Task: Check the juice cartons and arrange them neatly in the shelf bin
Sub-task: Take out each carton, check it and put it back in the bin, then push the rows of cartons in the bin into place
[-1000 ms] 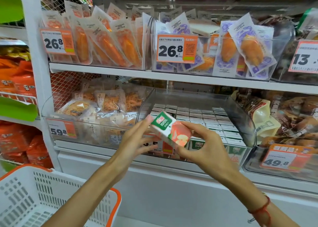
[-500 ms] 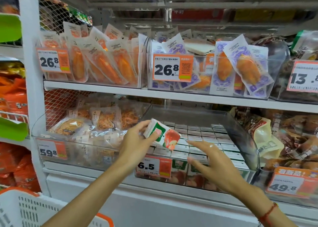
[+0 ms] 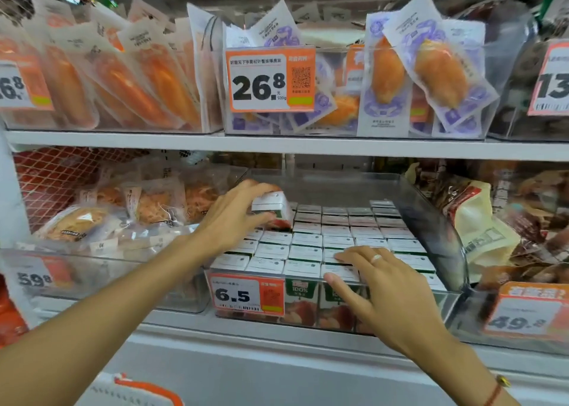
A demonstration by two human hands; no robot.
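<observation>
Juice carton (image 3: 272,210) in my left hand (image 3: 234,217): my fingers curl over its white top and my thumb pinches the side, so it hangs tilted above the back-left rows of the clear shelf bin (image 3: 431,217), close over the packed cartons (image 3: 335,236) and perhaps touching them. To seat it well I judge I should turn it upright, white top facing up like its neighbours, line its edges with the row, then lower it straight so it does not catch the cartons beside it. Further right, my right hand (image 3: 378,285) lies flat and open, fingers straight on the tops of the front rows, holding nothing. Pressing lightly there should keep those rows square. The 6.5 price tag (image 3: 246,293) fronts the bin.
</observation>
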